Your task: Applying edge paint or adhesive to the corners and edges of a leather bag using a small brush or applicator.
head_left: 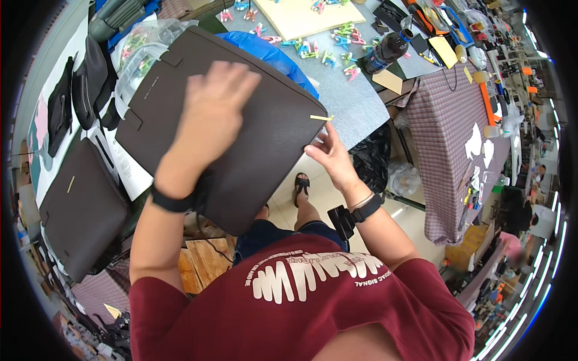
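Observation:
A dark brown briefcase [265,126] lies tilted in front of me, with handles wrapped in clear plastic [135,75] at its upper left. A small strip of yellow tape [321,118] sticks to its right corner. Over the broad face is my left hand [214,114], its fingers stretched out and blurred by motion; whether the palm touches the surface I cannot tell. My right hand [332,157] grips the briefcase's edge just below the taped corner, thumb and fingers closed on it.
Another dark brown bag [84,204] lies at the left, near black bag parts [90,84]. Colourful clips [346,39] and a dark bottle [385,51] stand on the grey table [355,114]. A checked-cloth table [436,144] is at the right, a black plastic bag [372,157] below.

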The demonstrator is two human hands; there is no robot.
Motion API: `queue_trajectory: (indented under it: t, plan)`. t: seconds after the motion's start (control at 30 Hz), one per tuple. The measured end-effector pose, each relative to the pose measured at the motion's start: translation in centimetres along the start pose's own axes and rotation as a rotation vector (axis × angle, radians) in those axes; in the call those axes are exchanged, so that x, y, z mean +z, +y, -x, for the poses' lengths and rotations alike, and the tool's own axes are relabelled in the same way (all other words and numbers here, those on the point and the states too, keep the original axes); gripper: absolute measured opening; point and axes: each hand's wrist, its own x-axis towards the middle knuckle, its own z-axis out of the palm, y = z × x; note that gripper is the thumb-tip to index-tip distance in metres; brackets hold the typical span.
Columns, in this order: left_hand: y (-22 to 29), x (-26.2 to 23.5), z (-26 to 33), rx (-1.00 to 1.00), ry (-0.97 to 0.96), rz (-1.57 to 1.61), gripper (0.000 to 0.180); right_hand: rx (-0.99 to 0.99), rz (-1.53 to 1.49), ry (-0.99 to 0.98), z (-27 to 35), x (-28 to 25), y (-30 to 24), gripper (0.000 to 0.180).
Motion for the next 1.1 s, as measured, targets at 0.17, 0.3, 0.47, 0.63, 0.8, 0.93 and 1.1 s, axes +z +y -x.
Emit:
queue_trajectory:
  t: [0.17,0.3,0.47,0.63,0.8,0.93,1.1]
  plan:
    - [-9.2,2.4,14.8,-0.65,0.384,0.101,0.051,-0.131,0.061,0.215,-0.1,-1.7,-2.4,0.044]
    - [-9.1,5.1,22.3,-1.154,0.517,0.603,0.06,-0.186,0.103,0.208,-0.7,-0.4,-3.9,0.028]
    - [-6.8,6.4,21.9,-1.451,0.508,1.508,0.078,-0.115,0.094,0.289,-1.2,-0.1,-4.1,0.016]
    - [-6.0,6.5,19.2,-1.36,0.503,1.619,0.075,-0.094,0.147,0.31,-0.9,0.1,-4.7,0.015]
    - [-6.0,7.5,19.0,-1.298,0.526,1.652,0.071,-0.098,0.166,0.343,-0.3,0.9,-5.0,0.015]
    - [-5.5,7.0,18.3,-1.262,0.605,1.556,0.072,-0.093,0.163,0.346,-0.2,0.9,-5.1,0.016]
    - [-5.0,6.4,17.8,-1.184,0.649,1.456,0.072,-0.07,0.111,0.373,-0.1,1.2,-4.9,0.034]
